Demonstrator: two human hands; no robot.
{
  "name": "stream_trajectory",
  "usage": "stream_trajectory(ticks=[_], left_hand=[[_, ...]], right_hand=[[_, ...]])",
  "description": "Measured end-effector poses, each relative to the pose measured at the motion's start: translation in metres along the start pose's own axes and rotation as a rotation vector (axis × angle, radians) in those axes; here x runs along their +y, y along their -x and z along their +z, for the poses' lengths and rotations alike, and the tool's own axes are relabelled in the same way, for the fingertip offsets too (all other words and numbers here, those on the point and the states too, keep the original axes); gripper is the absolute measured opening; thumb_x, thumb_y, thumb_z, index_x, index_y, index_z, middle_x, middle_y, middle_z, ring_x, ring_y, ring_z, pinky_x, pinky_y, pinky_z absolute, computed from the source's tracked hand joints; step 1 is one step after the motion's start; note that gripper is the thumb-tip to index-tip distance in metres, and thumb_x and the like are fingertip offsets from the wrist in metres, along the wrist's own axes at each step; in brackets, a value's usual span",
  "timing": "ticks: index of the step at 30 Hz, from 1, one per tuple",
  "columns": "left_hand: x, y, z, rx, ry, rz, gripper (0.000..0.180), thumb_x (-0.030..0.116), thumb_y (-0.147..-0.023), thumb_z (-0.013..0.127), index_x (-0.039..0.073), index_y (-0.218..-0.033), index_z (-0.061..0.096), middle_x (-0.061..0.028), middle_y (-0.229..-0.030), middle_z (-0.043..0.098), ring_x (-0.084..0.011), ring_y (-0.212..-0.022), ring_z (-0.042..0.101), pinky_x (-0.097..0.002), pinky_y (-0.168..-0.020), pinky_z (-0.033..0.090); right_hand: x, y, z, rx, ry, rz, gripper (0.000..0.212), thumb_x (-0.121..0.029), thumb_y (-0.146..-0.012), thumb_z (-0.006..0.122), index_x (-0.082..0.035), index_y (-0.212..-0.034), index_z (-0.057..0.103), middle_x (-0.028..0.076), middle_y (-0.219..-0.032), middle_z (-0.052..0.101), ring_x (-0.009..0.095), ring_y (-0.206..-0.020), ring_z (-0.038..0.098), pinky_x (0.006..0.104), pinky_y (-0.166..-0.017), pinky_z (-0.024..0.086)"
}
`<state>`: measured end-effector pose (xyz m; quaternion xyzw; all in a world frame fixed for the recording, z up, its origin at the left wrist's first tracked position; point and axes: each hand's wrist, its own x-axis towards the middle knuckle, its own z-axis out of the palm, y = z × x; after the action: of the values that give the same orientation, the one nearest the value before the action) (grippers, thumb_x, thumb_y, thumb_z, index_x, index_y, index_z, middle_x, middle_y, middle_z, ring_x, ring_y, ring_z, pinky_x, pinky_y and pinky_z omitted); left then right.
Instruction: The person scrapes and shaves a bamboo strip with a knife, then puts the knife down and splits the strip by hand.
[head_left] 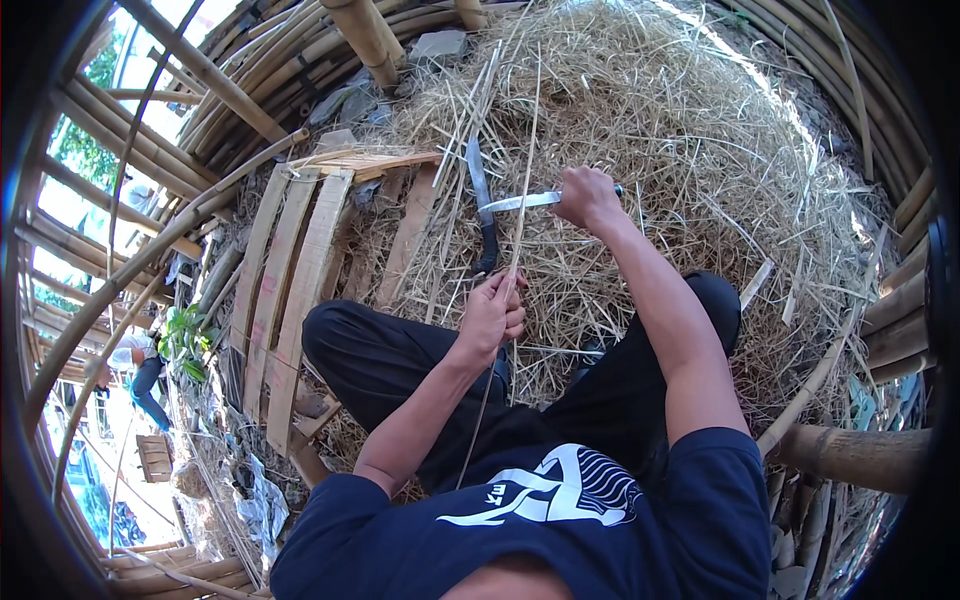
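Observation:
My left hand (pixel 490 318) is closed around a long thin bamboo strip (pixel 533 125) in front of my lap. One end of the strip points away from me, and the other trails down over my shirt. My right hand (pixel 588 197) is closed on the handle of a knife (pixel 540 200), farther out and to the right. Its pale blade points left and crosses the strip, touching it or very close to it. Just left of there, a machete (pixel 478 180) with a curved blade and black handle lies on the shavings.
A thick heap of bamboo shavings (pixel 660 130) covers the ground around my crossed legs. Wooden slats (pixel 300 290) stand to my left. Bamboo poles (pixel 365 40) are stacked at the back, and a thick pole (pixel 860 457) lies at right. Another person (pixel 145 370) is beyond the bamboo railing.

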<state>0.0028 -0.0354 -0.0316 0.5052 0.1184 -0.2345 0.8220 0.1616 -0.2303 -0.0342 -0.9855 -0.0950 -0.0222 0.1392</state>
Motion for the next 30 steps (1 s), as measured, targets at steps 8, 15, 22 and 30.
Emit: stream_trajectory(ticks=[8, 15, 22, 30], left_hand=[[-0.022, 0.006, -0.012, -0.012, 0.083, -0.112, 0.019, 0.026, -0.101, 0.045, 0.008, -0.101, 0.051, 0.0077, -0.059, 0.026, -0.0019, -0.043, 0.022, -0.0186, -0.038, 0.018], [-0.036, 0.076, -0.033, -0.069, 0.115, -0.268, 0.018, 0.026, -0.100, 0.046, 0.008, -0.102, 0.050, 0.0075, -0.059, 0.024, -0.0021, -0.043, 0.022, -0.0180, -0.037, 0.018], [-0.027, 0.109, -0.051, -0.025, 0.150, -0.333, 0.018, 0.027, -0.101, 0.045, 0.009, -0.102, 0.049, 0.0075, -0.060, 0.024, -0.0017, -0.043, 0.021, -0.0177, -0.037, 0.017], [-0.021, 0.164, -0.060, 0.050, 0.112, -0.465, 0.020, 0.030, -0.101, 0.044, 0.010, -0.098, 0.048, 0.0079, -0.061, 0.026, -0.0017, -0.043, 0.021, -0.0187, -0.037, 0.016]], right_hand=[[0.014, -0.003, 0.014, -0.110, 0.103, 0.047, 0.019, -0.016, -0.073, 0.057, -0.001, -0.077, 0.069, 0.020, -0.081, 0.068, 0.033, -0.080, 0.069, 0.0406, -0.074, 0.056], [0.045, -0.005, 0.023, -0.105, 0.117, 0.166, 0.021, -0.016, -0.075, 0.058, 0.000, -0.083, 0.070, 0.019, -0.086, 0.069, 0.033, -0.085, 0.069, 0.0413, -0.077, 0.055], [0.030, -0.012, 0.038, -0.144, 0.135, 0.129, 0.020, -0.015, -0.073, 0.058, -0.002, -0.081, 0.071, 0.019, -0.086, 0.069, 0.033, -0.084, 0.069, 0.0408, -0.076, 0.055], [0.043, -0.015, 0.063, -0.198, 0.223, 0.067, 0.022, -0.017, -0.075, 0.058, -0.005, -0.087, 0.072, 0.016, -0.093, 0.070, 0.031, -0.089, 0.069, 0.0399, -0.075, 0.056]])
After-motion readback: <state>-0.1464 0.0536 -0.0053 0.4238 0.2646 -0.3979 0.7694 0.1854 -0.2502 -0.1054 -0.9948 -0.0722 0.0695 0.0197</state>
